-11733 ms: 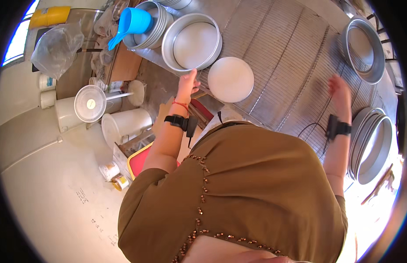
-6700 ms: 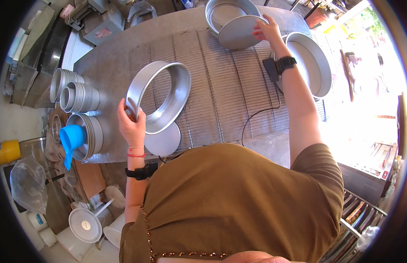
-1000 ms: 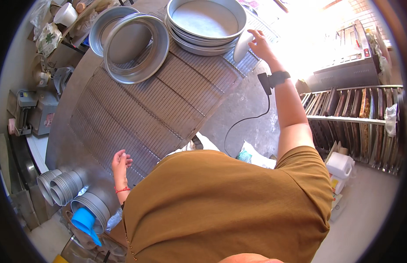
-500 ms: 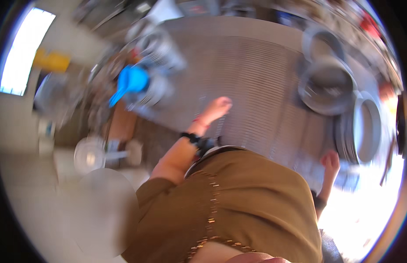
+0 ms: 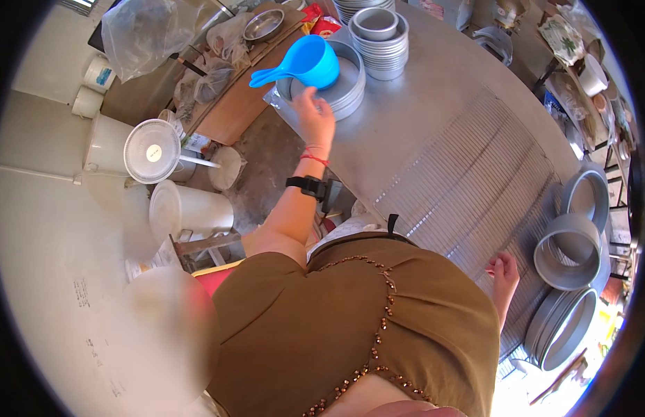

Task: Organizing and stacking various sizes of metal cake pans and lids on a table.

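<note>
My left hand (image 5: pixel 314 119) reaches over the near side of a stack of round metal pans (image 5: pixel 348 97), fingers apart and holding nothing. Whether its fingertips touch the rim, I cannot tell. Just beyond them a blue plastic dipper (image 5: pixel 310 62) with a long handle lies in the top pan, possibly with a second one nested in it. A stack of smaller round tins (image 5: pixel 385 55) stands right beside the pans. My right hand (image 5: pixel 503 270) hangs at the near right, by the edge of a wire rack (image 5: pixel 475 167), its fingers loosely bent and nothing in them.
The rack lies on a metal table (image 5: pixel 433 76). Large metal rings (image 5: pixel 567 254) and a stack of wider ones (image 5: pixel 562 326) are at the right. On the left stand white buckets (image 5: pixel 194 208), a white round lid (image 5: pixel 152 149) and a wooden board (image 5: pixel 228 118) with plastic bags.
My view has swung left, and the blur is gone. My left hand has moved from above the rack to the pans and the blue dipper. My right hand stays low at the right.
</note>
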Motion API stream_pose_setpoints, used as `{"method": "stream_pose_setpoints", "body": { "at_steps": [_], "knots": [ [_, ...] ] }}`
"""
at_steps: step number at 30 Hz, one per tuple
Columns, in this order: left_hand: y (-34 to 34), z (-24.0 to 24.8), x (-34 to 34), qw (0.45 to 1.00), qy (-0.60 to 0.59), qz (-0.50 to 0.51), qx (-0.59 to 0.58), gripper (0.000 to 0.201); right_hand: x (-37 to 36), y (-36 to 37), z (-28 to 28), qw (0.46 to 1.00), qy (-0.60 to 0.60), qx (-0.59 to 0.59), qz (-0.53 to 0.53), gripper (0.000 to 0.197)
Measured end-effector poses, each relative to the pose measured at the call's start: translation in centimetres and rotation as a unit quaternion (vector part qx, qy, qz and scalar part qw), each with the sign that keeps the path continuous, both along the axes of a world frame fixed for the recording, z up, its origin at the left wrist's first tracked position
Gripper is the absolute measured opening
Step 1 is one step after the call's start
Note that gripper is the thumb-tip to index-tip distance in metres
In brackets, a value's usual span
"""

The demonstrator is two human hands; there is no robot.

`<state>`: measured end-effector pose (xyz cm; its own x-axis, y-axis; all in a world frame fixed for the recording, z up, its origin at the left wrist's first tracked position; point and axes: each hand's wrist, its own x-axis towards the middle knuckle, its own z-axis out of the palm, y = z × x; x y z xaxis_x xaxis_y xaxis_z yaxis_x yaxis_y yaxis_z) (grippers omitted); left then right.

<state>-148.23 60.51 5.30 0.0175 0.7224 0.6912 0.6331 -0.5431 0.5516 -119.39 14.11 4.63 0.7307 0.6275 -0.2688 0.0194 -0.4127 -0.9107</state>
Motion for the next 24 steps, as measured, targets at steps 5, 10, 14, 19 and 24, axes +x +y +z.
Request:
{"method": "stream_pose_setpoints", "body": {
  "at_steps": [5,10,14,19,24],
  "knots": [
    [10.3,5.0,-7.9,0.976,0.195,0.082,0.045,0.054,-5.1,6.3,-0.3,0.999,0.027,-0.033,-0.024,0.018],
    [18.4,5.9,-12.6,0.876,0.450,-0.039,-0.170,0.082,-9.5,13.5,0.9,0.999,0.006,-0.043,-0.017,0.021],
    [21.5,5.8,-11.5,0.806,0.500,-0.113,-0.295,0.069,-11.3,16.6,0.4,0.999,0.009,-0.038,-0.017,0.022],
    [22.9,3.8,-12.0,0.809,0.473,-0.182,-0.298,0.043,-11.8,19.1,1.0,0.998,-0.036,-0.051,0.003,0.023],
    [20.9,4.2,-12.3,0.844,0.409,-0.140,-0.317,0.034,-11.0,19.2,0.2,0.998,-0.055,-0.039,-0.011,0.022]
  ]
}}
